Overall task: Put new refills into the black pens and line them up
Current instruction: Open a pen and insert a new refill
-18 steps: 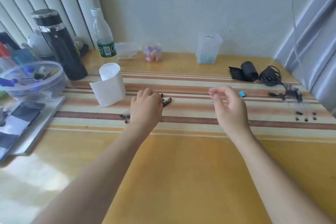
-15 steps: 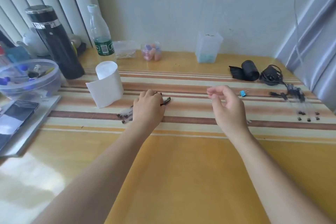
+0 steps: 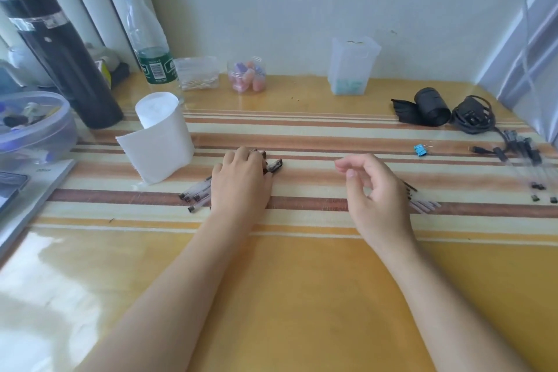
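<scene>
L hand [image 3: 241, 181] palm-down on bunch of black pens [image 3: 196, 195], centre-left on striped mat [image 3: 302, 142]. Pen ends stick out both sides; can't tell if it grips or just presses. R hand [image 3: 374, 187] centre-right, fingers loosely curled, holding nothing. Thin clear refills [image 3: 424, 205] lie just beyond it.

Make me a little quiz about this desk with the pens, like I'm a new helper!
1. True or false: the left hand rests on a bunch of pens.
2. What colour is the small clip on the striped cloth? A red, B blue, C green.
3. Fill the gap: the white paper roll stands to the ___ of the left hand.

Key: 1 true; 2 B; 3 left.
</scene>
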